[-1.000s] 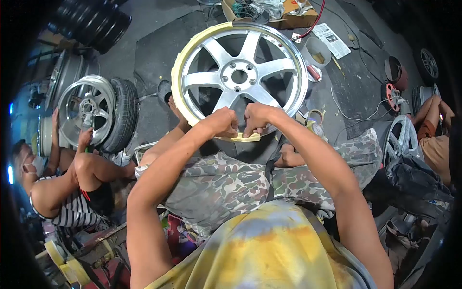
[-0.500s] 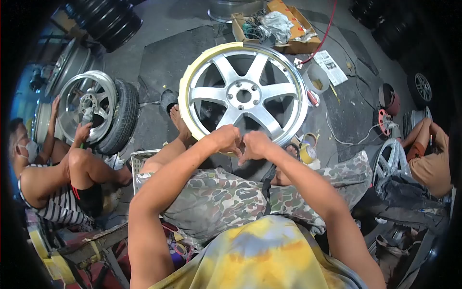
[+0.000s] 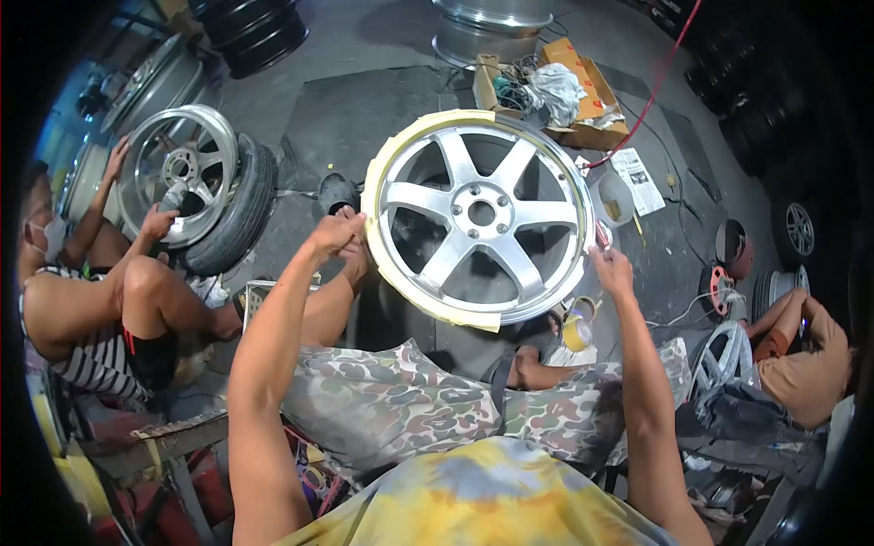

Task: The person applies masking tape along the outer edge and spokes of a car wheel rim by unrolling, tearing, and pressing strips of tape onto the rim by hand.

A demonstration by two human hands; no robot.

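A silver six-spoke alloy wheel (image 3: 443, 264) lies face up in front of me. Yellow masking tape (image 3: 375, 187) runs around its left edge, from the top to the bottom. My left hand (image 3: 339, 234), fingers curled, is at the taped left edge. At the right edge my right hand (image 3: 612, 269) has its fingers bent against the rim. Both hands seem to hold the wheel by its sides, though the fingertips are partly hidden.
Tape rolls (image 3: 575, 329) lie below the wheel's right side. A cardboard box (image 3: 592, 96) of rags, newspaper (image 3: 640, 179) and a red hose (image 3: 660, 77) are beyond. A co-worker (image 3: 86, 309) handles another wheel (image 3: 211, 127) at left; another person (image 3: 806, 359) sits right.
My hands have parted from the wheel's near edge and moved to its two sides. The wheel has turned slightly clockwise. Tape now shows along its lower left edge. The view has shifted.
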